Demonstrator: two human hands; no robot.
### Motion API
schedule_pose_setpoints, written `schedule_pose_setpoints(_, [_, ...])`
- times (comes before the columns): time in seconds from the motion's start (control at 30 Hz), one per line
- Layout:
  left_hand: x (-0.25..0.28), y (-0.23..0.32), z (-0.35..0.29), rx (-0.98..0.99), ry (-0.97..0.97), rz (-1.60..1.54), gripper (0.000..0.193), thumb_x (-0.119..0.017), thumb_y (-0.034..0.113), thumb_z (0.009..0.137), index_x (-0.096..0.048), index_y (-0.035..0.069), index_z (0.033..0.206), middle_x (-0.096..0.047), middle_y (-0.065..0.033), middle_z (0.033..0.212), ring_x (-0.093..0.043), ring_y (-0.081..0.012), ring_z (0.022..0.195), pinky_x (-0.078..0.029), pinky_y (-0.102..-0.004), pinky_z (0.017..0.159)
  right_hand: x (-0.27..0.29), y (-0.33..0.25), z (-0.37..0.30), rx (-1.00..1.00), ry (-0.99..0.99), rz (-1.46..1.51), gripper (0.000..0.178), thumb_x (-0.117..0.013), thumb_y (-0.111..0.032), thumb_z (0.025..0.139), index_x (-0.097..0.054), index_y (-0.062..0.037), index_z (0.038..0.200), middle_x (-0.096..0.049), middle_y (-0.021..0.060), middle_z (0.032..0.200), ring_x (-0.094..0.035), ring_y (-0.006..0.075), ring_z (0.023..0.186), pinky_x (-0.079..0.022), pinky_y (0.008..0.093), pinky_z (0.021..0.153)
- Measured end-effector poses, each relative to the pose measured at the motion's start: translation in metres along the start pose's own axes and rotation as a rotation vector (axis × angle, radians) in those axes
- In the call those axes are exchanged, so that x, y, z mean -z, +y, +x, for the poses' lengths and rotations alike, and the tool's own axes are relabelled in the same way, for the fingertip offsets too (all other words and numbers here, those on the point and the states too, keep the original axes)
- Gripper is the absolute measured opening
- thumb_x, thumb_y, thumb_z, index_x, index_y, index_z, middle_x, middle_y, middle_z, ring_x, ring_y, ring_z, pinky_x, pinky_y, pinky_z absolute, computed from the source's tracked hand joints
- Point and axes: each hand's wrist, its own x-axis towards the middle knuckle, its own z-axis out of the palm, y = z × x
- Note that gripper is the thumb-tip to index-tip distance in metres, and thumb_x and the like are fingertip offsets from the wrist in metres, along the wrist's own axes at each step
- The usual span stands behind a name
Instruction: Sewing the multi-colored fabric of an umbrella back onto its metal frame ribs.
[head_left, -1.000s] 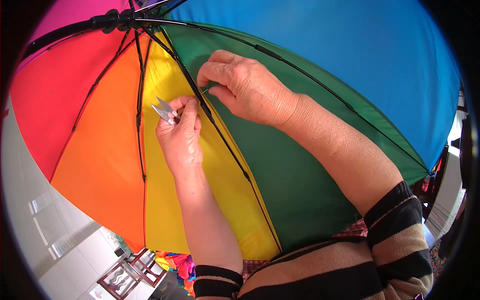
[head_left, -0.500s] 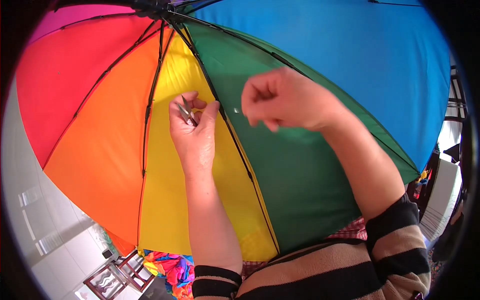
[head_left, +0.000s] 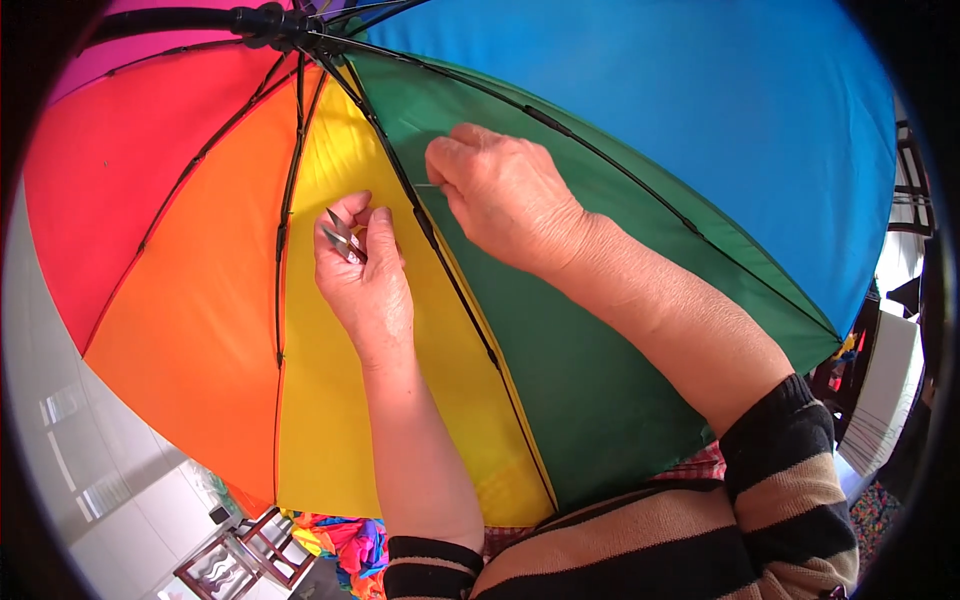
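Observation:
An open rainbow umbrella [head_left: 590, 320] spreads across the view with its inside showing, its black ribs running out from the hub [head_left: 275, 28] at the upper left. Over the yellow panel [head_left: 330, 430] is my left hand [head_left: 362, 270], palm turned up and fingers curled. It holds small thread snips [head_left: 345, 238], whose two pointed blades stick out apart toward the upper left. My right hand [head_left: 505, 195] is closed in a pinch above the green panel, close to the rib [head_left: 425, 225] between yellow and green. A thin, pale needle [head_left: 428, 185] juts left from its fingertips; any thread is too fine to make out.
A heap of bright multicoloured cloth [head_left: 350, 545] lies at the lower left, beside a dark wooden chair [head_left: 235, 560] on pale floor tiles [head_left: 130, 520]. Past the umbrella's right edge are a white, curved-looking surface [head_left: 885, 390] and dark furniture [head_left: 912, 180].
My right hand has moved left and turned its back upward, nearing the rib. My left hand has shifted slightly left with the snips. More of the umbrella's hub and shaft shows.

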Motion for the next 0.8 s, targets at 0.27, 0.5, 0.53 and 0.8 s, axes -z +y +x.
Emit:
schedule_pose_setpoints(0.27, [-0.003,-0.003,0.004,-0.134,0.022,0.175,0.019,-0.06,-0.003,0.088,-0.059,0.001,0.106,-0.056,-0.001,0.089,-0.047,-0.0053,0.068,-0.041,-0.0198,0.063,0.003,-0.005,-0.001,0.077,-0.049,-0.058,0.01,-0.06,-0.001,0.076,-0.056,-0.0035,0.085,-0.058,0.0124,0.086,-0.062,0.0347,0.077,-0.051,0.0427,0.063])
schedule_pose_setpoints(0.5, [-0.009,-0.001,0.01,-0.347,-0.07,0.394,0.01,-0.061,-0.005,0.085,-0.06,0.0,0.094,-0.057,-0.0034,0.091,-0.048,-0.0077,0.068,-0.042,-0.0217,0.064,-0.001,0.012,0.013,0.319,-0.026,0.073,0.014,-0.06,-0.001,0.074,-0.055,-0.0027,0.087,-0.057,0.0123,0.085,-0.062,0.0339,0.077,-0.05,0.0431,0.062])
schedule_pose_setpoints(0.53, [-0.009,0.0,0.011,-0.312,-0.096,0.344,0.009,-0.061,-0.005,0.085,-0.059,0.0,0.092,-0.056,-0.0023,0.09,-0.048,-0.0074,0.068,-0.041,-0.0215,0.063,0.0,0.013,0.012,0.304,-0.025,0.072,0.016,-0.06,0.0,0.075,-0.055,-0.0029,0.089,-0.057,0.0124,0.085,-0.062,0.0338,0.077,-0.05,0.0433,0.062])
schedule_pose_setpoints(0.8, [0.013,0.003,0.013,-0.025,-0.113,0.25,0.007,-0.061,-0.003,0.086,-0.058,0.003,0.086,-0.054,0.0032,0.078,-0.046,-0.0055,0.066,-0.039,-0.0195,0.061,0.013,0.002,0.004,-0.03,-0.061,0.132,0.022,-0.057,0.002,0.078,-0.053,-0.0044,0.099,-0.061,0.0114,0.077,-0.063,0.033,0.076,-0.051,0.0429,0.064])
